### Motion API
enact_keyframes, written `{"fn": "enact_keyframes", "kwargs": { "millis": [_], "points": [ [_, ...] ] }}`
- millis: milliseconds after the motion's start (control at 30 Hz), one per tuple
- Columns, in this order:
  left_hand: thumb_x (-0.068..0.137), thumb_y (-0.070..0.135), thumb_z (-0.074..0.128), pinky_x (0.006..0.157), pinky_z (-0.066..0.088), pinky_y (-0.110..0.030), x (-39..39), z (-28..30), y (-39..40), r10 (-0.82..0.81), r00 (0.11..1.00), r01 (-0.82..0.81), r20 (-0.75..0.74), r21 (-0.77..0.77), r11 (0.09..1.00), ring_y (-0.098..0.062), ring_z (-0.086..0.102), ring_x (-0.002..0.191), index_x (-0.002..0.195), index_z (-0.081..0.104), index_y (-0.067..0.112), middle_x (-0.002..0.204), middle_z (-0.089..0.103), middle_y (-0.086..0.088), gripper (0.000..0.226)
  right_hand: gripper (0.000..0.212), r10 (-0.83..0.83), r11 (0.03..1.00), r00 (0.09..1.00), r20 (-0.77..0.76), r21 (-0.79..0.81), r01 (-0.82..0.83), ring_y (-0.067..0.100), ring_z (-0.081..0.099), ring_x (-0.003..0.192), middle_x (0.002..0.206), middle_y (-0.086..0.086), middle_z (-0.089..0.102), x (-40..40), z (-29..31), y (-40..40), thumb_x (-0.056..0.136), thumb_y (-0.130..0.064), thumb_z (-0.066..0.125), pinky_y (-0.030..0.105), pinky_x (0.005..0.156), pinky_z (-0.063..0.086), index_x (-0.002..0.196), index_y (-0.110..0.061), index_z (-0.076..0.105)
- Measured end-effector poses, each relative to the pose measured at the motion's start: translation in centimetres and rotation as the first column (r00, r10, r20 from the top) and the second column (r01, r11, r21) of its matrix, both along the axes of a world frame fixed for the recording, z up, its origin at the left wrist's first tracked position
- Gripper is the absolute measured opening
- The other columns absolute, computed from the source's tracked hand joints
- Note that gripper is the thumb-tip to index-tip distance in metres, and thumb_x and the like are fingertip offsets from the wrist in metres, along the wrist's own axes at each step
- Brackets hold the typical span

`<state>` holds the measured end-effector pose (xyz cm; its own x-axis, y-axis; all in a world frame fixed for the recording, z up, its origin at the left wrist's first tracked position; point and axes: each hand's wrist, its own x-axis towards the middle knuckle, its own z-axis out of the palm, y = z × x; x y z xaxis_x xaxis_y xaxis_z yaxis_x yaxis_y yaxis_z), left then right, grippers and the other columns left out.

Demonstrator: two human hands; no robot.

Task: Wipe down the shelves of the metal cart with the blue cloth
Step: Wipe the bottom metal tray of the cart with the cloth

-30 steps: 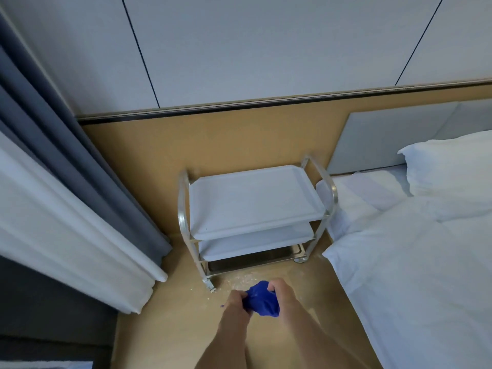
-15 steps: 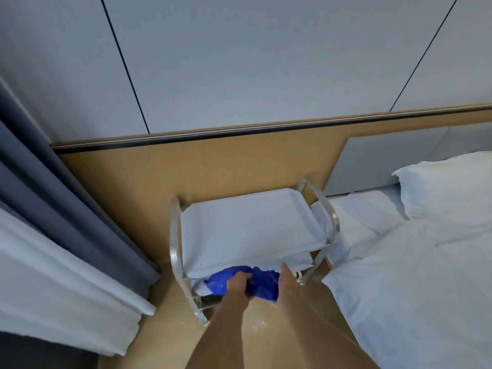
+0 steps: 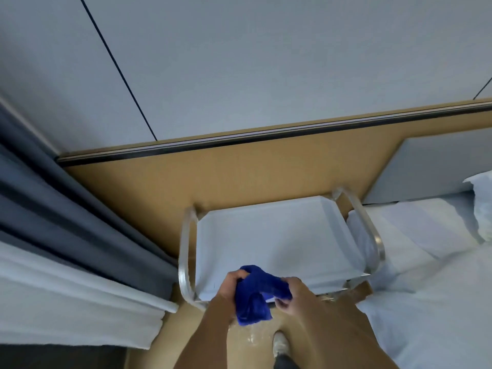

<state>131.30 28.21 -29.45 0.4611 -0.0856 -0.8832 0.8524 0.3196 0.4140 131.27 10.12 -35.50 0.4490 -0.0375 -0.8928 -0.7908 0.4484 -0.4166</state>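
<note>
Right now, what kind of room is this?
Probably a bedroom, perhaps a hotel room: a bed with white linen and a pillow beside the metal cart, and floor-length curtains.

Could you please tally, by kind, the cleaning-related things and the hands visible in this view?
Hands: 2, left hand and right hand, both gripping the cloth
Blue cloth: 1
Metal cart: 1
Total: 4

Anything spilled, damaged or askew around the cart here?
Pale specks or a wet-looking patch mark the floor just in front of the metal cart, beside a shoe; too blurred to identify. The cart looks sound.
</note>
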Motion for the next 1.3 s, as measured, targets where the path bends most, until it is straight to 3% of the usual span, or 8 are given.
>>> {"fn": "enact_keyframes", "kwargs": {
  "millis": [200, 467, 567, 700, 800, 867, 1100, 1300],
  "points": [
    [0.081, 0.010, 0.058, 0.056, 0.053, -0.033, 3.9, -2.1, -0.2, -0.022, 0.994, 0.015, -0.104, -0.061, 0.998, -0.026, 0.051, 0.056, 0.074, 0.061, -0.003, 0.068, 0.057, -0.013, 0.015, 0.034, -0.041, 0.992, 0.994, -0.101, -0.121, 0.029, 0.036, 0.058, 0.103, 0.118, 0.018, 0.058, 6.3, -0.3, -0.6, 0.086, -0.003, 0.059, 0.043, 0.074, 0.054, 0.119, -0.007, 0.050],
    [0.084, 0.002, 0.063, 0.064, 0.050, -0.034, 12.5, -3.2, 1.2, -0.134, 0.991, 0.134, -0.006, 0.093, 0.987, -0.029, 0.060, 0.066, 0.096, 0.061, -0.008, 0.071, 0.065, -0.017, 0.015, 0.059, -0.167, 0.986, 0.956, 0.239, 0.030, 0.165, 0.035, 0.064, 0.110, 0.123, 0.013, 0.066, 15.9, 0.9, 0.8, 0.073, -0.009, 0.071, 0.045, 0.086, 0.056, 0.129, -0.017, 0.055],
    [0.086, 0.005, 0.065, 0.064, 0.052, -0.034, 13.3, -5.4, 0.2, -0.108, 0.994, 0.109, -0.015, 0.100, 0.989, -0.030, 0.062, 0.069, 0.101, 0.061, -0.008, 0.077, 0.067, -0.019, 0.020, 0.036, -0.032, 0.999, 0.995, 0.099, 0.039, 0.029, 0.030, 0.060, 0.113, 0.119, 0.008, 0.064, 15.7, -0.2, 2.1, 0.088, -0.025, 0.067, 0.046, 0.099, 0.045, 0.121, -0.019, 0.054],
    [0.089, 0.000, 0.061, 0.060, 0.055, -0.033, 10.4, -10.6, -2.0, -0.067, 0.987, 0.080, -0.148, 0.080, 0.994, -0.029, 0.067, 0.069, 0.097, 0.061, -0.006, 0.079, 0.069, -0.019, 0.010, 0.044, 0.161, 0.987, 0.973, -0.163, 0.049, -0.155, 0.028, 0.065, 0.088, 0.100, 0.014, 0.068, 11.3, -5.0, 4.4, 0.076, -0.039, 0.077, 0.036, 0.078, 0.052, 0.104, -0.007, 0.064],
    [0.075, 0.007, 0.072, 0.086, 0.057, -0.043, 7.2, -17.4, -1.7, -0.144, 0.951, 0.177, -0.274, 0.099, 0.979, -0.033, 0.071, 0.090, 0.113, 0.060, -0.004, 0.094, 0.072, -0.022, 0.042, 0.054, 0.253, 0.965, 0.927, -0.277, 0.007, -0.261, 0.031, 0.068, 0.083, 0.093, 0.018, 0.071, 8.1, -7.8, 4.9, 0.062, -0.026, 0.085, 0.040, 0.082, 0.057, 0.104, 0.001, 0.065],
    [0.062, 0.013, 0.076, 0.091, 0.055, -0.043, 5.4, -22.4, -1.0, -0.186, 0.926, 0.214, -0.328, 0.051, 0.976, -0.032, 0.071, 0.093, 0.114, 0.061, -0.001, 0.099, 0.073, -0.021, 0.057, 0.027, 0.205, 0.970, 0.915, -0.348, -0.056, -0.238, 0.031, 0.066, 0.085, 0.094, 0.019, 0.069, 7.2, -7.6, 5.0, 0.078, -0.006, 0.074, 0.042, 0.086, 0.055, 0.101, 0.002, 0.062],
    [0.073, 0.013, 0.072, 0.074, 0.051, -0.035, 14.3, -12.6, 0.0, -0.130, 0.971, 0.150, -0.202, 0.087, 0.985, -0.029, 0.060, 0.079, 0.101, 0.060, -0.002, 0.088, 0.063, -0.017, 0.035, 0.012, 0.072, 0.976, 0.966, -0.247, -0.182, -0.119, 0.018, 0.050, 0.044, 0.065, 0.015, 0.054, 14.6, -6.3, 5.0, 0.084, 0.012, 0.054, 0.024, 0.041, 0.047, 0.089, 0.002, 0.057],
    [0.094, 0.044, 0.049, 0.068, 0.052, -0.034, 19.5, -13.2, 1.4, 0.064, 0.982, -0.003, -0.179, 0.322, 0.947, -0.028, 0.059, 0.069, 0.111, 0.059, 0.006, 0.081, 0.065, -0.014, 0.042, 0.016, 0.041, 0.935, 0.981, -0.188, -0.340, -0.104, 0.022, 0.042, 0.058, 0.070, 0.006, 0.045, 20.6, -8.4, 4.6, 0.091, -0.010, 0.047, 0.027, 0.052, 0.034, 0.075, -0.012, 0.046]
  ]
}}
